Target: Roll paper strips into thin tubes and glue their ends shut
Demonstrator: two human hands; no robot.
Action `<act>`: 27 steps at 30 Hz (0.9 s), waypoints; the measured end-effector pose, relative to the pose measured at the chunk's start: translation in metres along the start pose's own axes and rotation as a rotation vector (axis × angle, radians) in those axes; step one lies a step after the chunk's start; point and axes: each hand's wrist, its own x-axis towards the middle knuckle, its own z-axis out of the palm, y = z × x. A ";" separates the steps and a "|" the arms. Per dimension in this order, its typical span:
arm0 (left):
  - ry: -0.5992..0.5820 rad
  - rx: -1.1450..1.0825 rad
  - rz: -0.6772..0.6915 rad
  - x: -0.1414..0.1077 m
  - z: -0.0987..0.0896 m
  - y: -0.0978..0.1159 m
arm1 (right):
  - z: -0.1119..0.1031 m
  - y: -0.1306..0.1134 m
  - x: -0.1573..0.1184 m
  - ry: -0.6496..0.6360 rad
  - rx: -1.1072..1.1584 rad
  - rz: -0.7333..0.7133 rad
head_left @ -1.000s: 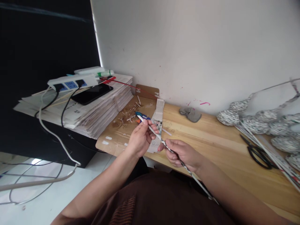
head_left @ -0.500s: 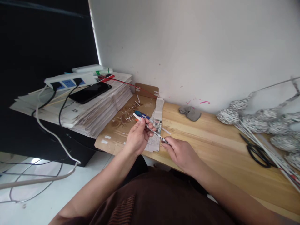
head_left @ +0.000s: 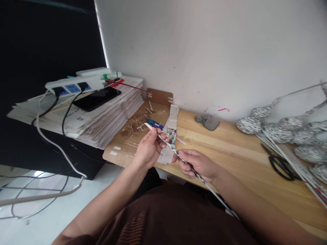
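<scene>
A thin rolled paper stick (head_left: 170,146), white with black print, runs slantwise between my hands and on past the right one toward my lap. My left hand (head_left: 150,147) pinches it near its pointed upper end. My right hand (head_left: 195,165) is closed round it lower down, with the stick passing through the fingers. Behind my left hand lie a blue glue gun (head_left: 154,124) and printed paper strips (head_left: 174,117) on a cardboard sheet (head_left: 122,149).
At the left, a paper stack (head_left: 112,126) bears a power strip (head_left: 74,85) and a black phone (head_left: 98,98). On the wooden table (head_left: 230,149) are a grey cloth item (head_left: 207,121), black scissors (head_left: 282,166), paper sticks (head_left: 288,160) and woven paper shapes (head_left: 249,125).
My right hand has turned and its fingers have wrapped round the stick. More of the stick now shows below that hand. My left hand has barely moved.
</scene>
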 end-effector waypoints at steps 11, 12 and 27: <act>-0.007 0.037 0.012 -0.001 -0.008 0.003 | 0.004 -0.001 0.010 0.074 -0.161 -0.048; 0.000 0.037 0.016 -0.001 -0.008 0.003 | 0.004 -0.001 0.010 0.173 -0.249 -0.112; 0.004 0.023 -0.016 0.002 -0.016 0.005 | 0.001 0.001 0.020 0.058 -0.179 -0.030</act>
